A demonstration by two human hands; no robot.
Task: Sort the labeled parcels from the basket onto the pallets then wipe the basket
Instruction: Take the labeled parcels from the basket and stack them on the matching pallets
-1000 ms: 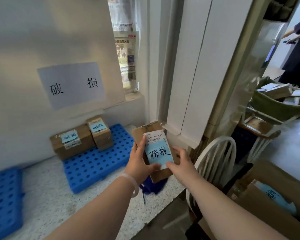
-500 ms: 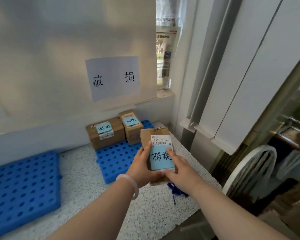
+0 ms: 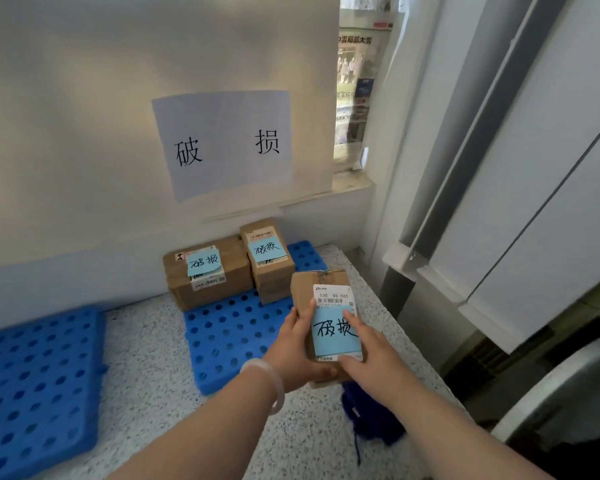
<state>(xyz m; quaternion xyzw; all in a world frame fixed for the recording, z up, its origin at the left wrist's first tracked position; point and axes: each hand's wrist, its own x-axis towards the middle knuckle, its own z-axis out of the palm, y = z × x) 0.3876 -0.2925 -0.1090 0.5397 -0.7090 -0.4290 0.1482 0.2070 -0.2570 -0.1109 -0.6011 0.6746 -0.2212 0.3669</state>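
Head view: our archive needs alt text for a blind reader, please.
Both hands, left hand and right hand, hold a small cardboard parcel with a blue handwritten note above a blue pallet bearing two similarly labeled parcels against a wall with a paper sign.

Two parcels (image 3: 229,268) side by side at pallet's (image 3: 232,337) back, second pallet (image 3: 35,386) left, apparently bare.

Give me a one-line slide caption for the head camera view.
Both hands, left hand and right hand, hold a labeled parcel above the blue pallet already carrying two parcels.
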